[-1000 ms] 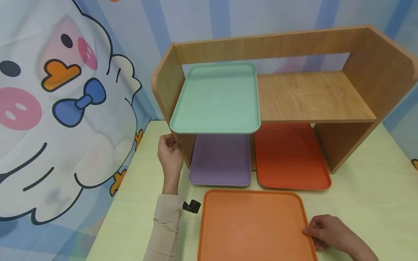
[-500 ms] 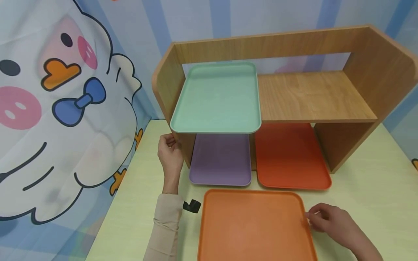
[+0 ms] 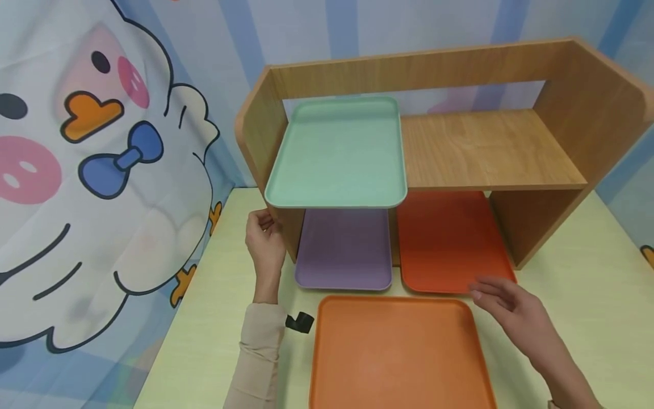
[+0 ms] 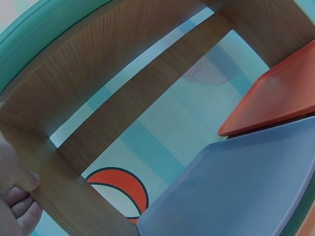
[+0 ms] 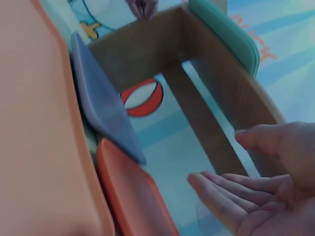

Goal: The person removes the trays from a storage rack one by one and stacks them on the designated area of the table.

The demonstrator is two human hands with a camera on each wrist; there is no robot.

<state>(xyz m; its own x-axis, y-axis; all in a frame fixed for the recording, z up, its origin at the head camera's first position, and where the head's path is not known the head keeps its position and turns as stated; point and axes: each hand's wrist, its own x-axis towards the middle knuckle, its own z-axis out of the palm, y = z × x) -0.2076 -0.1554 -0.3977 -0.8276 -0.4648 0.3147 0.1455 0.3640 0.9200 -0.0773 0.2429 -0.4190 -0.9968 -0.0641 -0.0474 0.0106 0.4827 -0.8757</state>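
A two-tier wooden shelf (image 3: 490, 150) stands on the table. My left hand (image 3: 265, 241) grips the front edge of its left side panel; in the left wrist view the thumb lies on the panel's inner face. Near the red tray (image 3: 452, 244), my right hand (image 3: 521, 318) hovers with extended fingers and holds nothing; its fingertips overlap the tray's front right corner in the head view. In the right wrist view the palm and spread thumb show. An orange tray (image 3: 398, 352) lies in front, apart from both hands.
A mint-green tray (image 3: 339, 153) sits on the upper left of the shelf. Below it a purple tray (image 3: 344, 250) sticks out from the lower left bay. Behind hangs a cloth backdrop (image 3: 112, 170) with a cartoon bird. The table (image 3: 204, 341) is pale yellow.
My right hand has left the orange tray's right edge and moved up and forward toward the red tray, its fingers straightening. The left hand stays on the shelf panel. The trays keep their places.
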